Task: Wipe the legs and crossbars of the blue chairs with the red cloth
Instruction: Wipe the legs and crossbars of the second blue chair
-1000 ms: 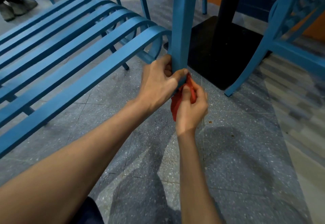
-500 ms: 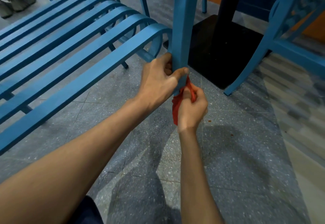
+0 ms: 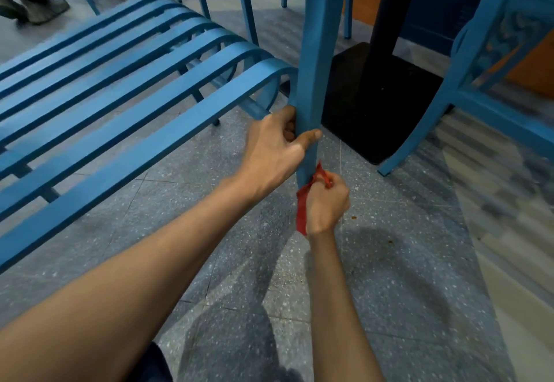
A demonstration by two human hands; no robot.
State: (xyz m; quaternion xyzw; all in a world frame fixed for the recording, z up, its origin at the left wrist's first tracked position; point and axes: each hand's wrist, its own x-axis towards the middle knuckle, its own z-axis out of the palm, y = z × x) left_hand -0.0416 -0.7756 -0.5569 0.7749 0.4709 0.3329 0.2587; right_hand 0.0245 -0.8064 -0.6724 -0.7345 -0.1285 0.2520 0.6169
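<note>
Head view: your left hand [image 3: 275,147] grips the upright leg [image 3: 311,51]. Just below, your right hand [image 3: 325,204] clutches the cloth [image 3: 301,213] against it, so wiping runs along that vertical axis.

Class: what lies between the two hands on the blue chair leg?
Head view: between left hand and right hand, a short stretch of chair leg and some red cloth.
</note>
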